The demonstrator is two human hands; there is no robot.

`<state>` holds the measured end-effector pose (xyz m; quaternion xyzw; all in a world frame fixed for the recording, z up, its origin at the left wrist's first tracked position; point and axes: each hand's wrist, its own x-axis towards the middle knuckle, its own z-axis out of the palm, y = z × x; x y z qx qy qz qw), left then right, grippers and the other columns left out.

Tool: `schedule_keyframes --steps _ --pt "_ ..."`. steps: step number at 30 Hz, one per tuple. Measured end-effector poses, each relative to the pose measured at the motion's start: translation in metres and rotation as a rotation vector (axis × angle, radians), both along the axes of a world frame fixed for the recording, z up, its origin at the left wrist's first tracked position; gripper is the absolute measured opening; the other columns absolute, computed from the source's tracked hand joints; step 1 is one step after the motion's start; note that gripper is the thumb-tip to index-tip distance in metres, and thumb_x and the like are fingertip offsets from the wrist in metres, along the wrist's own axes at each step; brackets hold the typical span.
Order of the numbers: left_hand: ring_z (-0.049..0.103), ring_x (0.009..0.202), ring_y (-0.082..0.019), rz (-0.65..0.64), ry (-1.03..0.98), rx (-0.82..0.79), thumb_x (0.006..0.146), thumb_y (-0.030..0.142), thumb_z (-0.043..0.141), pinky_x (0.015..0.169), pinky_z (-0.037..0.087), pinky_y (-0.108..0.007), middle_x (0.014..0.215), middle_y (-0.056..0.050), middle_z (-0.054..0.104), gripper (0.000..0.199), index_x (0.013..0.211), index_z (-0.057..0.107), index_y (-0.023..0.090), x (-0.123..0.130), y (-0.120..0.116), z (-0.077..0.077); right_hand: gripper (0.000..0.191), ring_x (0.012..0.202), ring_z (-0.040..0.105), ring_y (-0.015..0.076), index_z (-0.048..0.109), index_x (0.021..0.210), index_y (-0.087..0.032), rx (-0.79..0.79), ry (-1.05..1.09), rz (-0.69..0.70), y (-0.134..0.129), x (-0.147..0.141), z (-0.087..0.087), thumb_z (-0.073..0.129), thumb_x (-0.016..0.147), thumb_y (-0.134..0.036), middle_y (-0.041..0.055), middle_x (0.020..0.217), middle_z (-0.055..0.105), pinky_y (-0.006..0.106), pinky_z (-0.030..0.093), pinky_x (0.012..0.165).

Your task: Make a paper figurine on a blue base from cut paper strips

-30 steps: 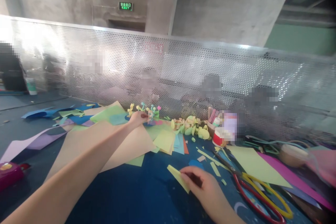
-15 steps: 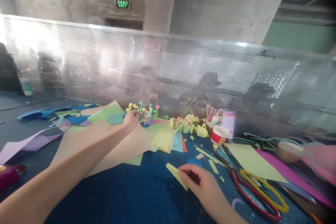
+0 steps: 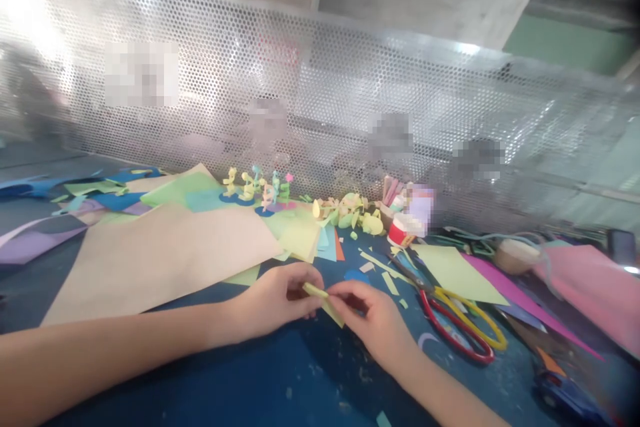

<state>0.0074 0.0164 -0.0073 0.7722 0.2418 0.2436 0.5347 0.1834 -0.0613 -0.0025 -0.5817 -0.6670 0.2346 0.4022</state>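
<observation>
Small yellow paper strip (image 3: 323, 298) pinched between left hand (image 3: 280, 299) and right hand (image 3: 373, 320), fingertips meeting; strip apparently slanting toward right hand, above blue desk (image 3: 240, 380).

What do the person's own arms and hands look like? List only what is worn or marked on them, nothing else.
Both forearms are bare as far as the picture shows: no sleeve, cuff, watch, bracelet or glove in view. The left hand and the right hand show no rings that can be made out. Motion blur hides finer detail such as the nails.
</observation>
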Motion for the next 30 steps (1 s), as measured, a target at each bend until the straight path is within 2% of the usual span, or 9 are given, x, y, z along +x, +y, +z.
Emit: schedule_keyframes --steps 4,11,17,23,30 --pt "0.061 0.066 -0.013 0.008 -0.034 -0.069 0.076 0.028 0.056 0.065 0.048 -0.024 0.07 0.001 0.062 0.01 0.082 0.056 0.02 -0.0009 0.0015 -0.0037 0.018 0.069 0.062 0.0143 0.065 0.084 -0.021 0.016 -0.022 0.013 0.001 -0.0003 -0.0048 0.053 0.081 -0.034 0.0013 0.079 0.067 0.023 0.049 0.064" --pt "0.063 0.067 -0.013 0.035 -0.007 -0.074 0.075 0.023 0.057 0.066 0.049 -0.024 0.07 0.001 0.066 0.008 0.082 0.058 0.02 -0.0016 0.0014 -0.0018 0.018 0.07 0.062 0.0143 0.064 0.087 -0.022 0.003 -0.011 0.019 0.0009 0.0001 -0.0074 0.055 0.08 -0.036 0.001 0.08 0.067 0.023 0.049 0.065" --pt "0.063 0.067 -0.013 0.032 0.015 -0.077 0.076 0.027 0.057 0.066 0.049 -0.025 0.07 0.0 0.066 0.009 0.081 0.058 0.02 -0.0008 0.0014 -0.003 0.016 0.071 0.062 0.0146 0.065 0.085 -0.022 0.022 -0.054 0.011 -0.0013 -0.0004 -0.0058 0.052 0.082 -0.032 0.0014 0.081 0.067 0.023 0.049 0.065" --pt "0.06 0.067 -0.012 0.024 0.008 -0.012 0.077 0.032 0.057 0.065 0.048 -0.024 0.07 0.001 0.063 0.016 0.083 0.061 0.018 -0.0025 0.0022 -0.0024 0.018 0.072 0.062 0.0152 0.066 0.085 -0.023 0.047 -0.116 0.005 -0.0025 -0.0003 -0.0042 0.051 0.084 -0.032 0.001 0.081 0.068 0.023 0.048 0.064" --pt "0.061 0.066 -0.013 0.004 -0.001 -0.065 0.079 0.033 0.055 0.067 0.049 -0.026 0.07 -0.001 0.066 0.018 0.085 0.061 0.017 -0.0037 0.0013 -0.0019 0.018 0.075 0.062 0.0149 0.066 0.087 -0.023 0.045 -0.104 0.009 -0.0021 0.0007 -0.0072 0.052 0.083 -0.034 0.0007 0.085 0.069 0.023 0.048 0.066"
